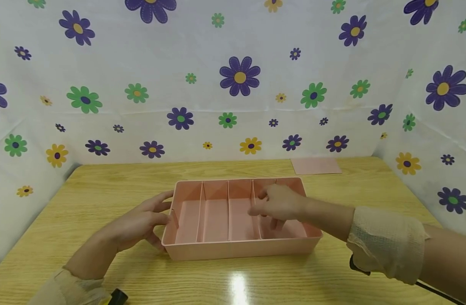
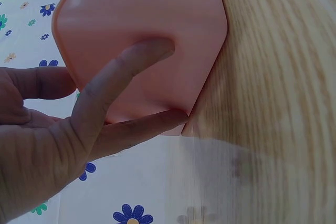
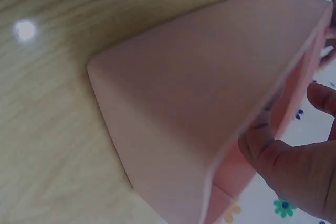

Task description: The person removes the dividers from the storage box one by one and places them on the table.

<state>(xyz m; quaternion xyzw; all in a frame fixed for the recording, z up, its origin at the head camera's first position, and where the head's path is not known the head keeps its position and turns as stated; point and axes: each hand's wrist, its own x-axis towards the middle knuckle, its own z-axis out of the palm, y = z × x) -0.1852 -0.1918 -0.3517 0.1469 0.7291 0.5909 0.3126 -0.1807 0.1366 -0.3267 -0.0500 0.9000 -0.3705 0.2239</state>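
Note:
A pink box (image 1: 240, 248) with thin upright dividers stands on the wooden table. Against its left end wall rests my left hand (image 1: 135, 224). In the left wrist view, the thumb (image 2: 149, 53) lies extended against the outer wall, and another finger (image 2: 152, 127) reaches along its edge. My right hand (image 1: 280, 205) hovers over the right-hand compartments with its fingers loosely bent, some dipping below the rim. Nothing shows between them. One divider (image 1: 255, 207) stands close to these fingertips, and the hand partly hides the compartments beneath. The box wall (image 3: 194, 77) hides some right fingertips.
A flat pink panel (image 1: 316, 165) lies at the back right of the table (image 1: 115, 182). A white flowered cloth (image 1: 202, 55) surrounds the back and sides. A dark cable (image 1: 439, 292) trails from the right wrist wrap.

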